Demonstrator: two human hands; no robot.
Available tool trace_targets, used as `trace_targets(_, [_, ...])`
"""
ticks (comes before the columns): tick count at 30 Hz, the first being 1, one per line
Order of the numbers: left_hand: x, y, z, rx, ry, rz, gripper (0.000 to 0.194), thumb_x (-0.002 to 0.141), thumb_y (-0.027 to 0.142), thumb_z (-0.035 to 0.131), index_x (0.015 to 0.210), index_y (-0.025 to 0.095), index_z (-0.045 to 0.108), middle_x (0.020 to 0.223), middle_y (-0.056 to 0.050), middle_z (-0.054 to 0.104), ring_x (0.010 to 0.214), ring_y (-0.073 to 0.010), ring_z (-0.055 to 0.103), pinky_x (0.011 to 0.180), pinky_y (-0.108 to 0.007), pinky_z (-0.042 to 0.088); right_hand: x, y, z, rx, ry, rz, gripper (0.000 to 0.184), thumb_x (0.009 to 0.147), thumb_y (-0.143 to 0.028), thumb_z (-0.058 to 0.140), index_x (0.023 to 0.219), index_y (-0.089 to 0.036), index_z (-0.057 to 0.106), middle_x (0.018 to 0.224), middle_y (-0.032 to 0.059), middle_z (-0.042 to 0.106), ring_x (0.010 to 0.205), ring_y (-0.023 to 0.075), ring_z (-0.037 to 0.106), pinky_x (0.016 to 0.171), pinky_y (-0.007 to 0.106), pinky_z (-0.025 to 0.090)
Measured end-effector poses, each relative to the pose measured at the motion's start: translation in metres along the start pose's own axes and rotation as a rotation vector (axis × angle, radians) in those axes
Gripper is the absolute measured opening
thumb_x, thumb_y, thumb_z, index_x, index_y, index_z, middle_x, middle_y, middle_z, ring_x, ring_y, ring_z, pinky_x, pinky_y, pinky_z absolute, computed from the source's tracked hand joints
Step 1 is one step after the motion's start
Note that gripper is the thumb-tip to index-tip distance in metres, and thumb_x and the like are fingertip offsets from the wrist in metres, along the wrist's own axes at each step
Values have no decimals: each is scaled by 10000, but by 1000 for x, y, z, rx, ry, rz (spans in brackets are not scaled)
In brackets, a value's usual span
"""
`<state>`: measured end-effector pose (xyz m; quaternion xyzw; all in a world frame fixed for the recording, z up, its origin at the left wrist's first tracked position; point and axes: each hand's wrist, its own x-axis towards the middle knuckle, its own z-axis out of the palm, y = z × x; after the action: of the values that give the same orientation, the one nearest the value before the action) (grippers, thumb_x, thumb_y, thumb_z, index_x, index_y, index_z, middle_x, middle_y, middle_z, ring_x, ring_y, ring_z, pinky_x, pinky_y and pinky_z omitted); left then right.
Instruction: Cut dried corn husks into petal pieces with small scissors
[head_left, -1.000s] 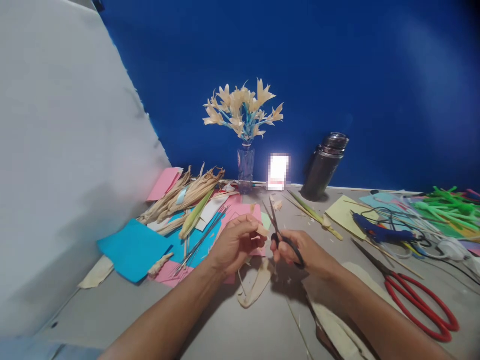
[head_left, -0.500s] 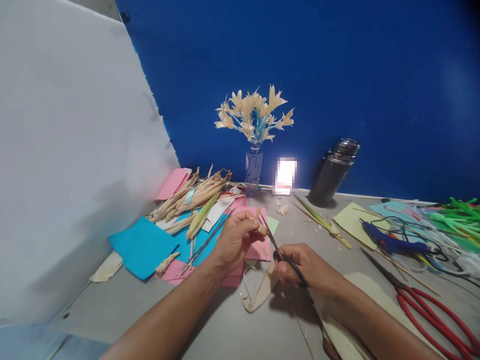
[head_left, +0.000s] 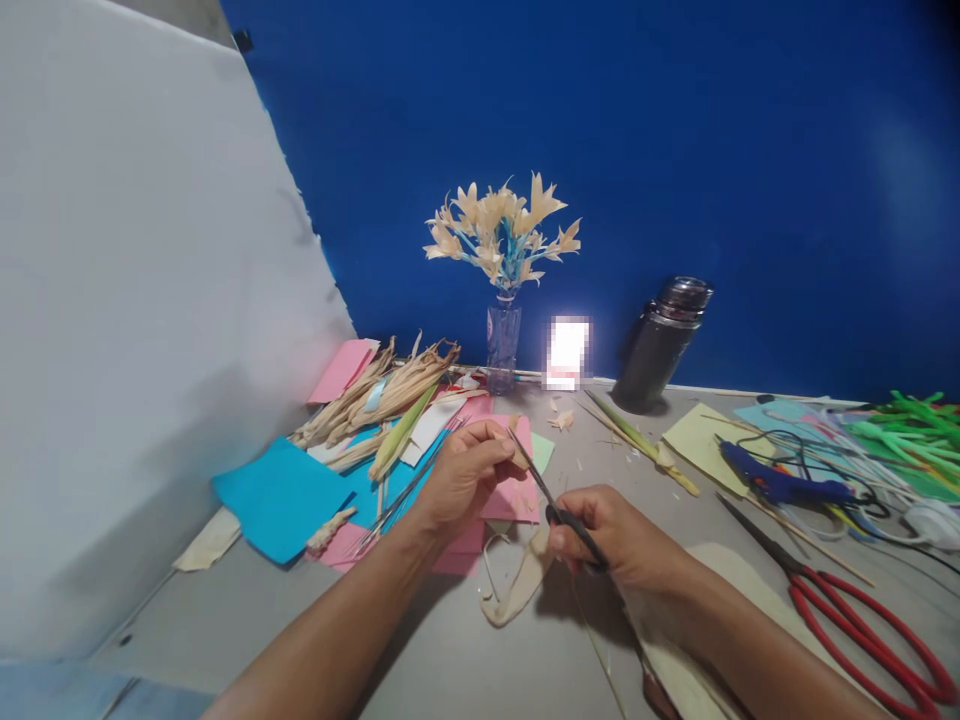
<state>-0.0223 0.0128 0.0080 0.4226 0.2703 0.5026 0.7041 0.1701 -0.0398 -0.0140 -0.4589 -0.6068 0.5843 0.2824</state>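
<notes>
The left hand [head_left: 474, 470] pinches a small pale piece of husk [head_left: 519, 456] between thumb and fingers, while the right hand [head_left: 600, 530] grips the black-handled scissors [head_left: 555, 500] — their narrow blades closed or nearly so, reaching up beside the piece. Both hands are above the desk [head_left: 450, 650]. Behind them, pale flowers [head_left: 499, 225] with blue stems stand in a clear bottle [head_left: 503, 345]; a dark flask [head_left: 660, 345] leans to its right. Dried husks [head_left: 397, 385] and blue paper [head_left: 281, 500] lie at the left — red-handled scissors [head_left: 862, 630] and a blue glue gun [head_left: 784, 478] at the right.
</notes>
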Motion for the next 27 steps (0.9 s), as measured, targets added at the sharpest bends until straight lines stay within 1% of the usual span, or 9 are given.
trace_targets(5, [1, 4, -2, -7, -32, -31, 181, 670, 183, 767, 618, 141, 598, 633, -32, 656, 594, -128, 590, 621, -266, 493, 0, 1, 1, 14, -5, 38, 494, 702, -588, 760, 578, -162, 544, 499, -12, 539, 471, 78, 384, 474, 234, 246])
trace_targets(7, [1, 2, -2, -31, 6, -54, 204, 671, 202, 792, 658, 142, 598, 655, -20, 651, 587, -111, 580, 615, -250, 480, 2, 3, 2, 23, 11, -9, 514, 725, -621, 730, 589, -157, 558, 527, 1, 563, 489, 85, 408, 486, 236, 264])
trace_targets(9, [1, 0, -2, -87, 42, -86, 231, 674, 216, 812, 707, 151, 593, 643, 7, 622, 560, -89, 553, 591, -225, 454, 3, 4, 3, 42, 22, -81, 547, 743, -680, 686, 651, -150, 586, 588, 17, 600, 525, 98, 449, 508, 236, 294])
trace_targets(12, [0, -4, 0, -176, 44, -126, 266, 660, 194, 829, 735, 159, 576, 621, 30, 585, 545, -72, 525, 580, -205, 434, 5, 6, 4, 72, 7, -150, 595, 758, -742, 633, 755, -147, 601, 656, 23, 624, 555, 103, 473, 525, 231, 315])
trace_targets(14, [-1, -7, 3, -198, 45, -134, 272, 654, 182, 834, 733, 153, 575, 662, 14, 610, 578, -75, 544, 607, -207, 448, 6, 8, 5, 82, -8, -161, 617, 767, -762, 607, 766, -145, 597, 662, 24, 619, 553, 101, 465, 521, 229, 312])
trace_targets(16, [-3, -9, 5, -188, 56, -136, 265, 666, 198, 830, 736, 149, 579, 718, -11, 643, 628, -92, 579, 638, -217, 463, 7, 10, 5, 91, -4, -164, 634, 762, -777, 597, 761, -144, 594, 661, 26, 613, 555, 102, 458, 518, 230, 307])
trace_targets(18, [-5, -13, 8, -151, 60, -137, 248, 689, 222, 815, 742, 152, 584, 726, -16, 643, 655, -104, 590, 645, -222, 463, 8, 12, 6, 97, 12, -165, 641, 756, -784, 598, 760, -142, 592, 663, 25, 607, 553, 100, 448, 516, 230, 300])
trace_targets(23, [-10, -22, 13, -33, 42, -161, 226, 719, 260, 773, 714, 161, 569, 686, -2, 599, 585, -91, 528, 556, -213, 400, 9, 14, 7, 121, 52, -154, 644, 742, -782, 618, 767, -139, 595, 656, 8, 576, 545, 91, 415, 515, 230, 288])
trace_targets(27, [-12, -24, 17, 27, 78, -184, 233, 689, 270, 774, 701, 166, 565, 687, 0, 598, 557, -94, 523, 528, -217, 371, 9, 11, 9, 138, 75, -136, 657, 724, -798, 618, 765, -143, 588, 659, 8, 572, 548, 94, 413, 514, 233, 288])
